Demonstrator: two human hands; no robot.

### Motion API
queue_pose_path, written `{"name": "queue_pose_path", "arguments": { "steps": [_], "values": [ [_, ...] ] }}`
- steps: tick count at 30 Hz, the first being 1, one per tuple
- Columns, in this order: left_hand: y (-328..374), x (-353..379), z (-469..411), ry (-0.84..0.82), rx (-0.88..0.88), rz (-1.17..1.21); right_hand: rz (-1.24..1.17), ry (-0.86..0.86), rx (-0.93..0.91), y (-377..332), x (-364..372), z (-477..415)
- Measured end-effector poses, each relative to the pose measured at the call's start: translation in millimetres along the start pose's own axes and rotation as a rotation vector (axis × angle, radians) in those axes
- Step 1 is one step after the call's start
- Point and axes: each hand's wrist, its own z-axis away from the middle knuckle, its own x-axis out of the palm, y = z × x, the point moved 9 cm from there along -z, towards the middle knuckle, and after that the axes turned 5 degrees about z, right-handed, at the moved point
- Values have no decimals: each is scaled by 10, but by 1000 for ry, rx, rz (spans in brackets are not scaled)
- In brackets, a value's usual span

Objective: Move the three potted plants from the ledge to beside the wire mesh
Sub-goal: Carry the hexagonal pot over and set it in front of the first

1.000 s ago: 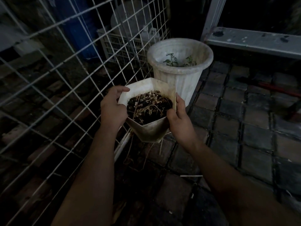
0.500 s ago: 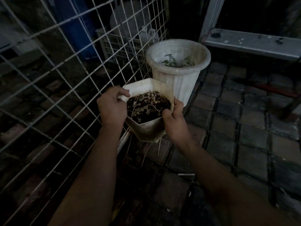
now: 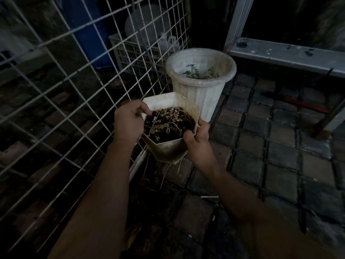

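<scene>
Both hands, left (image 3: 128, 121) and right (image 3: 197, 136), pinch my angular pot (image 3: 168, 150) by its rim beside the mesh (image 3: 74, 75); thin walls might flex, spilling soil.

The floor (image 3: 276, 157) is paved with dark square tiles set in a grid, with darker joints between them; the light is dim and the tiles look grimy. A round white ribbed pot (image 3: 200, 90) stands upright on the tiles close beside the wire mesh (image 3: 74, 86), with a few small green sprigs (image 3: 194, 72) showing inside it. The bottom rail of the mesh rests on the floor along the left edge of the paving. A few thin dry stalks (image 3: 164, 174) trail down toward the tiles nearby. A small pale scrap (image 3: 210, 196) lies on a tile farther forward.
</scene>
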Motion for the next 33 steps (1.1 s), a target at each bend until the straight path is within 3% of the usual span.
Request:
{"name": "queue_pose_path", "arguments": {
  "steps": [5,8,11,17,23,29,31,33],
  "values": [
    [191,67,91,-122,27,63,7,89,-121,-94,-87,49],
    [291,155,244,-216,109,132,184,155,-378,-316,-190,127],
    [302,128,250,-133,140,62,499,138,-675,-510,-167,179],
    [361,-71,458,-80,181,117,659,1,-887,-555,-137,193],
    [611,48,771,77,211,79,712,-38,-942,-694,-28,178],
    [544,99,772,115,258,69,797,-99,-940,-705,84,143],
    [522,152,797,75,190,64,792,-130,-878,-655,55,126],
    [545,188,780,-73,69,-26,822,-234,-751,-659,72,120]
  ]
}}
